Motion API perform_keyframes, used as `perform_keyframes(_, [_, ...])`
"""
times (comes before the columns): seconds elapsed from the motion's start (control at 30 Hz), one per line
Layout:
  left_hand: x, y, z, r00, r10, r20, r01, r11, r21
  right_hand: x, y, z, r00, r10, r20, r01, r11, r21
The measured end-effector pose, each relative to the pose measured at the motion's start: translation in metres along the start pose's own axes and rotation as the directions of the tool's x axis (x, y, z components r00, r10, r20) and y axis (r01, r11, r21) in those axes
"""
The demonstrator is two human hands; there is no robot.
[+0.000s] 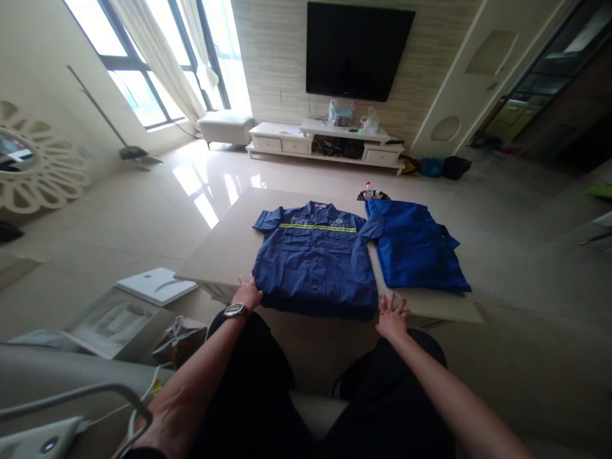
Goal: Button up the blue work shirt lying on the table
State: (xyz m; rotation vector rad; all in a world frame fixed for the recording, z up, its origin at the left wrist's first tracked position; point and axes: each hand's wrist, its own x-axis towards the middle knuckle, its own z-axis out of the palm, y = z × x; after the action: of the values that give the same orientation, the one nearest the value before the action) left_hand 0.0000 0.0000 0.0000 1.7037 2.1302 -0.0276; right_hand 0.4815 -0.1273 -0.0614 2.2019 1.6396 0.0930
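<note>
A dark blue work shirt [315, 261] with a yellow reflective stripe lies flat, front up, on a low beige table [224, 252]. My left hand [247, 294], with a watch on its wrist, rests at the shirt's lower left hem corner, fingers curled at the cloth. At the lower right hem corner, my right hand [392, 315] has its fingers spread and holds nothing. A brighter blue folded garment [414, 245] lies to the right of the shirt.
A small dark bowl with bits [371, 194] sits at the table's far edge. White boxes and a bag [143, 306] lie on the floor at left. A TV stand [329, 143] and wall TV stand ahead. My knees are against the table's near edge.
</note>
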Motion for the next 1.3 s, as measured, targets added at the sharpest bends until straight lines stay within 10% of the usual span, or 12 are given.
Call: perform_keyframes(1.3, [0.0013, -0.0005, 0.0004, 1.000, 0.000, -0.008, 0.000, 1.000, 0.002, 0.0006, -0.0002, -0.0058, 0.999, 0.000, 0.046, 0.000, 1.000, -0.006])
